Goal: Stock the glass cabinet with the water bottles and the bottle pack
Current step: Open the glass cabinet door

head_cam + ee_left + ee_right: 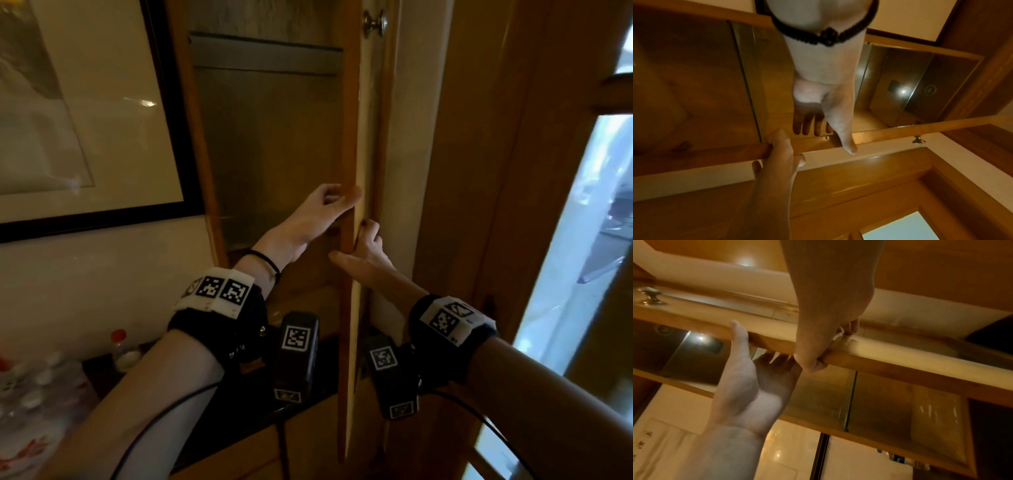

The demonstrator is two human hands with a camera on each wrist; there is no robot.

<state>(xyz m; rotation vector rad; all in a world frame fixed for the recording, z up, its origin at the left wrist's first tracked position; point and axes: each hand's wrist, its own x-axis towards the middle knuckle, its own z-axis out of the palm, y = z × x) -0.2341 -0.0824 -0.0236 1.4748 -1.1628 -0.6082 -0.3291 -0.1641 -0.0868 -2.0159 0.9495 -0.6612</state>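
Observation:
The glass cabinet [270, 137] stands open and its shelves hold nothing; a glass shelf [267, 51] crosses it near the top. Its wooden-framed door [352, 120] is swung out edge-on toward me, knob [375, 22] high up. My left hand [322, 212] holds the door's edge, thumb over the front and fingers [807, 123] on the inner face. Just below it, my right hand [368, 246] grips the same edge from the outer side, fingers curled round it [824, 340]. The wrapped bottle pack [30, 387] and a red-capped bottle [121, 346] sit at lower left, away from both hands.
A framed picture [85, 120] hangs on the wall left of the cabinet. A dark counter top [239, 428] runs below the cabinet. To the right are a wooden frame [479, 171] and a bright window [582, 240].

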